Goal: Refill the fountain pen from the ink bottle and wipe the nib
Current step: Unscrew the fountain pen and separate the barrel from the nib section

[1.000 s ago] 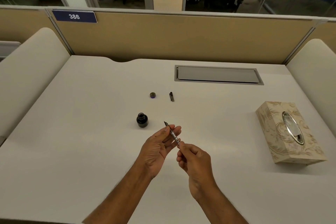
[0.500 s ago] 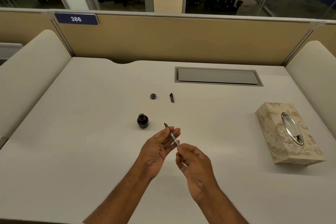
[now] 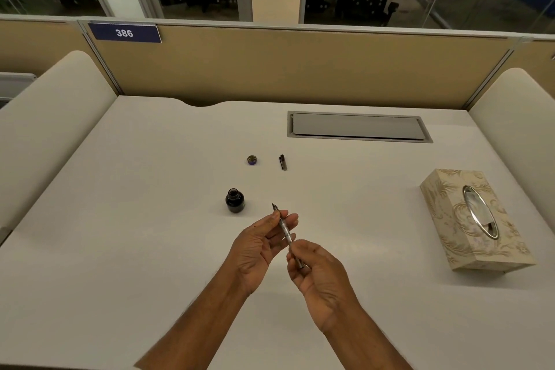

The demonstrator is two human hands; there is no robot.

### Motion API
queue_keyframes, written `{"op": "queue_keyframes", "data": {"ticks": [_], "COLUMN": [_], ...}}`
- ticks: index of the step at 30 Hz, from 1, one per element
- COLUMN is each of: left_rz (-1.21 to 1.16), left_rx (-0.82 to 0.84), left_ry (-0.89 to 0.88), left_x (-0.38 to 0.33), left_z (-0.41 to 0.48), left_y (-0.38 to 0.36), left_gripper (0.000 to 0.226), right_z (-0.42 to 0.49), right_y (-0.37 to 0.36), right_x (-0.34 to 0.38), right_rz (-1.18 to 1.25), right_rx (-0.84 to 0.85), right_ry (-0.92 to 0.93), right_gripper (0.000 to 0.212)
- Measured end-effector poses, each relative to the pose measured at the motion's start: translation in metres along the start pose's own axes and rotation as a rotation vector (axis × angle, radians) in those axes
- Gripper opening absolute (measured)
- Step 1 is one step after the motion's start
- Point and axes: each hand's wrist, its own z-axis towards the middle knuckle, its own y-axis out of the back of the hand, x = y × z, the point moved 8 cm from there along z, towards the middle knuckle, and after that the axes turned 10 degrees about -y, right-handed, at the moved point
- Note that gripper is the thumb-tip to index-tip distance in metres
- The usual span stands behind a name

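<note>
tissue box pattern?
The tissue box is cream with gold leafy swirls; the head view shows it best.

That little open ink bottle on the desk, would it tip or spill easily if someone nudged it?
Probably steady: the ink bottle looks squat and broad-based, so a nudge would likelier slide it on the smooth desk. Spilling is the risk, since its cap lies apart.

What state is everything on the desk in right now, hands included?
fountain pen: uncapped, nib bare, held above desk
left hand: fingers hold pen near nib
right hand: fingers pinch pen's rear end
ink bottle: open, upright
bottle cap: off, lying on desk
pen cap: off, lying on desk
tissue box: lying flat, slot up
cable hatch: shut
</note>
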Motion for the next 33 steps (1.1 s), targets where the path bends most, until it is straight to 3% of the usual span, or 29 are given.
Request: {"op": "queue_keyframes", "data": {"ticks": [15,27,33], "left_rz": [0.014,0.011,0.022], "left_rx": [-0.014,-0.016,-0.019], "left_ry": [-0.003,-0.007,-0.002], "left_x": [-0.004,-0.001,0.000], "left_z": [0.003,0.003,0.005], "left_y": [0.002,0.002,0.003], "left_gripper": [0.023,0.023,0.023], "right_z": [0.001,0.003,0.003], "right_y": [-0.009,-0.001,0.001], "right_x": [-0.001,0.007,0.015], "right_rz": [0.043,-0.041,-0.205], "right_rx": [0.044,-0.028,-0.052], "right_ry": [-0.060,0.080,0.130], "right_gripper": [0.016,0.012,0.012]}}
